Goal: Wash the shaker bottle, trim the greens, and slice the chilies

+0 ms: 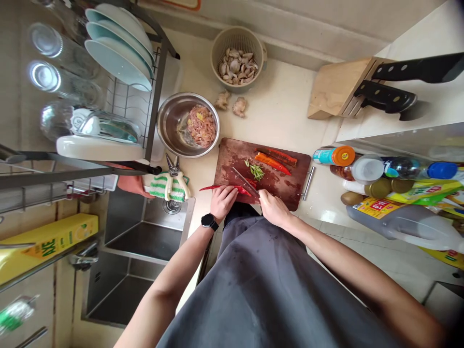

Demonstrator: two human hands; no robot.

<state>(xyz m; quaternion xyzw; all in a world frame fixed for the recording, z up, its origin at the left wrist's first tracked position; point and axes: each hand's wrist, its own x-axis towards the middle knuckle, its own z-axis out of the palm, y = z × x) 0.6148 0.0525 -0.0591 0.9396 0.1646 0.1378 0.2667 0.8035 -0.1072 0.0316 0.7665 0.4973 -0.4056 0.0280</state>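
Note:
My left hand (223, 200) presses a long red chili pepper (208, 187) against the near left part of a brown cutting board (232, 154), fingers curled over it. In my right hand (270, 205) is the handle of a knife (244, 179), its blade slanting up and left across the board beside the pepper. Cut red pieces (246, 193) lie by the blade. Behind it is a small pile of green slices (256, 171). Several split red and orange pepper lengths (273, 162) rest at the board's far right.
A steel bowl of raw minced meat (201, 126), ginger pieces (239, 107) and a basket of garlic (237, 65) stand behind the board. A knife block (340, 87) and bottles (366, 168) are at right. Left are a sink (148, 237), scissors (173, 169) and a dish rack (159, 96).

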